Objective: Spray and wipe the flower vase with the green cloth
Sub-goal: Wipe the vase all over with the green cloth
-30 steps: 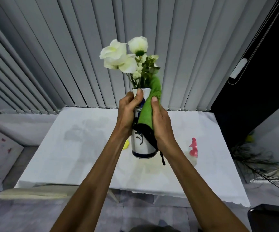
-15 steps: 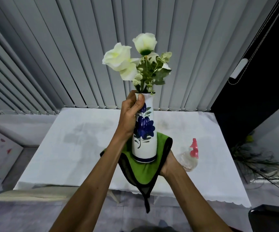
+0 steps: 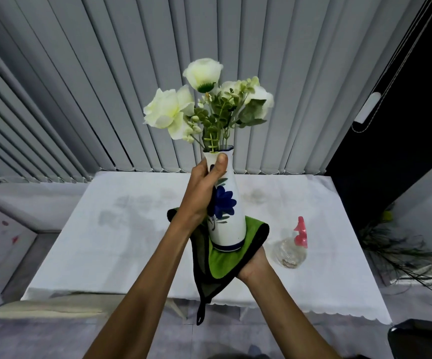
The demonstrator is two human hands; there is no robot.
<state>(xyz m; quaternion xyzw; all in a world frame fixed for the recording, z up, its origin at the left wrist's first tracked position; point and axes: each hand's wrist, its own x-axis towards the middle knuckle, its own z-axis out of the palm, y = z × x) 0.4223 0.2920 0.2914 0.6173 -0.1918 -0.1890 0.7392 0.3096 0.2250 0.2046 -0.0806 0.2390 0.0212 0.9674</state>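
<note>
The white flower vase [image 3: 231, 224] with a blue flower print holds white flowers [image 3: 204, 99] and is raised above the table, tilted slightly left. My left hand [image 3: 202, 193] grips its neck, thumb near the rim. The green cloth [image 3: 222, 263] with black edging is spread under the vase's base, one corner hanging down. My right hand [image 3: 255, 264] cups the cloth from below against the base; its fingers are hidden by the cloth. The clear spray bottle [image 3: 291, 248] with a pink trigger head stands on the table to the right.
The table [image 3: 132, 242] is covered with a white cloth. Grey vertical blinds [image 3: 106, 86] hang behind it. A dark doorway [image 3: 404, 125] is at the right, with dried stems [image 3: 401, 255] on the floor. A dark object [image 3: 422, 338] sits at the bottom right corner.
My right hand slid the cloth from the vase's side down under its base, uncovering the blue flower print. The vase has since turned a little and tilted left.
</note>
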